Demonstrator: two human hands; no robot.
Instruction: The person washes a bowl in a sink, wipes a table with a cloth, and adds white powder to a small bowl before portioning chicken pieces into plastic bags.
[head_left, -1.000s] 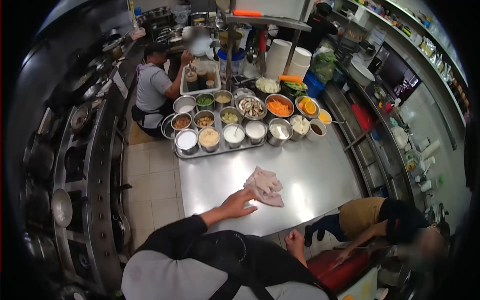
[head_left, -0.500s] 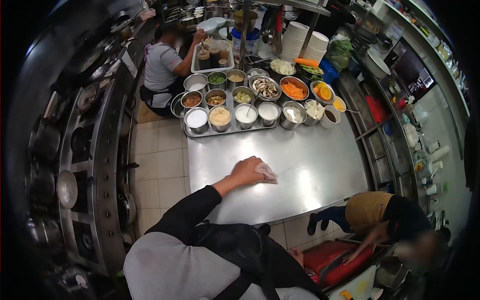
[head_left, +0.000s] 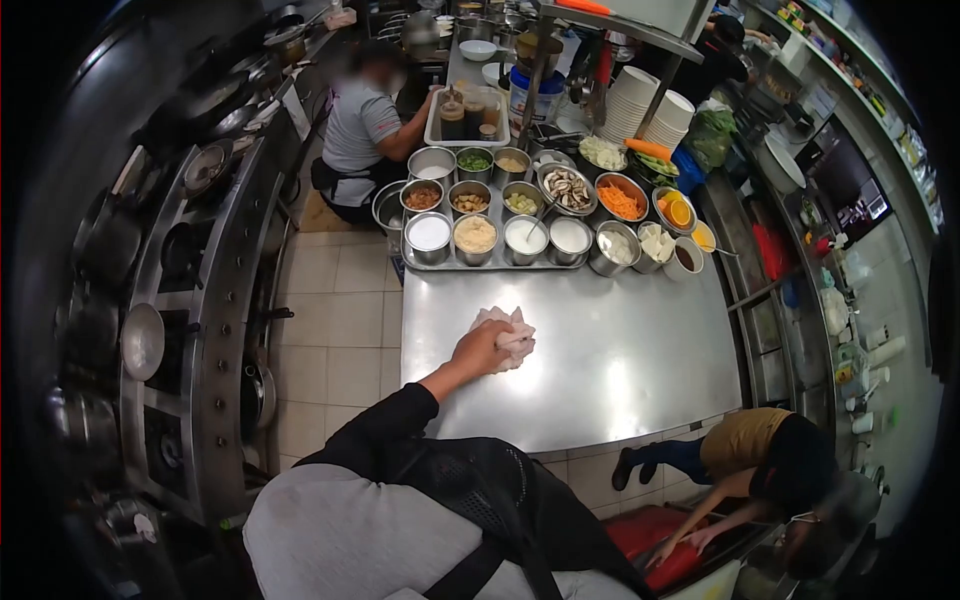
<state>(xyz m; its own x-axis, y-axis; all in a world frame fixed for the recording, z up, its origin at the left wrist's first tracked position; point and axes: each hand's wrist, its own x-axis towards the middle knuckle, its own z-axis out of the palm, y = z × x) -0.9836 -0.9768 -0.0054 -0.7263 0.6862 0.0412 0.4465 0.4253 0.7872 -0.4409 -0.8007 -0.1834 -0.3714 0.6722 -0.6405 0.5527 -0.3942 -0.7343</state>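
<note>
My left hand [head_left: 476, 350] is closed around a crumpled pale cloth [head_left: 515, 340], which rests on the bare steel tabletop [head_left: 640, 350]. The cloth bunches out past my fingers on the far and right sides. Beyond it, a metal tray [head_left: 490, 266] holds several steel containers of ingredients. Closest to the cloth are a tub of pale yellow grated food [head_left: 474, 234] and a tub of white cream [head_left: 525, 235] with a spoon in it. My right hand is out of view.
A stove [head_left: 215, 330] runs along the left. One person [head_left: 365, 125] is by the table's far left. Another person [head_left: 765, 450] bends over a red container [head_left: 645, 535] at lower right. Bowls of shredded carrot [head_left: 620, 200] and mushrooms [head_left: 567, 188] stand behind the tubs.
My left hand has shifted slightly left, and more of the cloth shows, spread wider. The view has moved. A hand near the red container has left view, and the bending person reaches with both arms.
</note>
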